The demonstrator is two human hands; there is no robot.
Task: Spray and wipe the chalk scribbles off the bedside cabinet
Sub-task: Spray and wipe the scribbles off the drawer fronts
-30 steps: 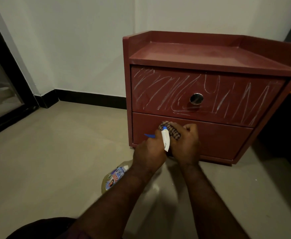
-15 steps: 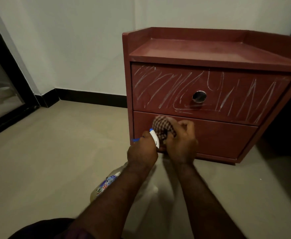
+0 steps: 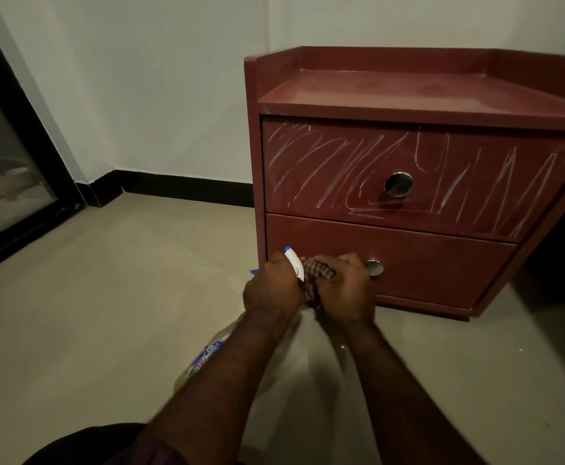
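A dark red bedside cabinet stands on the floor against the wall. White chalk scribbles cover its upper drawer front around a round metal knob. The lower drawer front looks plain. My left hand grips a spray bottle by its white and blue head, the bottle body hanging below my forearm. My right hand grips a bunched checked cloth right beside the nozzle, low in front of the lower drawer.
Beige tiled floor spreads to the left and front. A white wall with black skirting runs behind. A dark-framed glass door stands at far left. A dark gap lies right of the cabinet.
Both hands stay pressed together before the lower drawer. The cloth is now more bunched in my right hand, and the lower drawer's knob shows beside my knuckles.
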